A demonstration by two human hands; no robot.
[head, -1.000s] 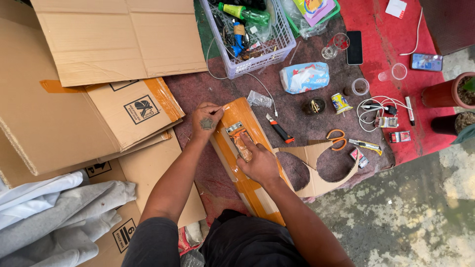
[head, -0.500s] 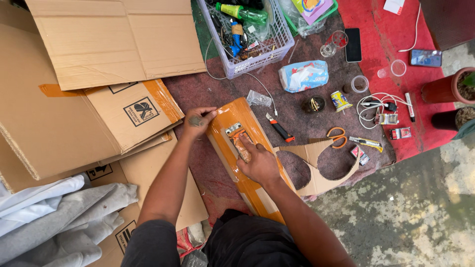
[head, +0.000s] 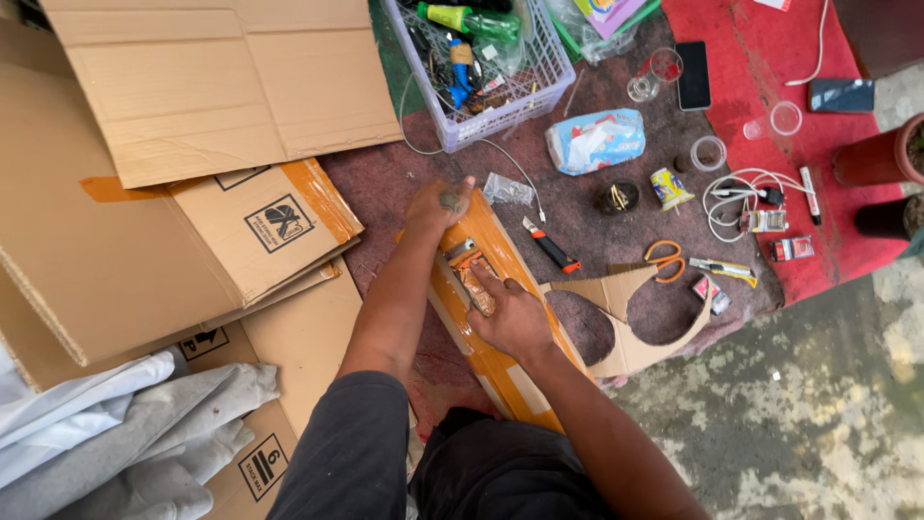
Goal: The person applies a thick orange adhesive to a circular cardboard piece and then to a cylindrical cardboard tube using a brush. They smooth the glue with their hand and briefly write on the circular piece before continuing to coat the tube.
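We look down on a long cardboard strip (head: pixel 500 318) wrapped in glossy orange-brown tape, lying slantwise on a dark maroon mat (head: pixel 597 241) in front of the person. The left hand (head: pixel 438 204) is clenched around a small dark object at the strip's far end; we cannot tell what that object is. The right hand (head: pixel 512 316) lies flat on the middle of the strip, fingers (head: pixel 478 282) stretched forward and pressing on a small taped patch, grasping nothing.

Just to the right of the strip a red-handled utility knife (head: pixel 551 245) rests on the mat, and beyond it a cardboard offcut (head: pixel 635 318) with curved cut-outs lies touching the strip's lower edge. Orange-handled scissors (head: pixel 666 256) sit on top of that offcut's upper corner. Further up the mat we see a soft pack of tissues (head: pixel 595 141), a small crumpled clear bag (head: pixel 507 191) near the left hand, and a lilac plastic basket (head: pixel 500 87) filled with bottles and tools. A dark phone (head: pixel 693 75) lies at the edge of a red cloth (head: pixel 760 173), where white cables (head: pixel 736 193) are coiled.

To the left, flattened cardboard boxes (head: pixel 183 183) overlap one another, and grey-white fabric (head: pixel 115 424) is bunched in the lower left corner
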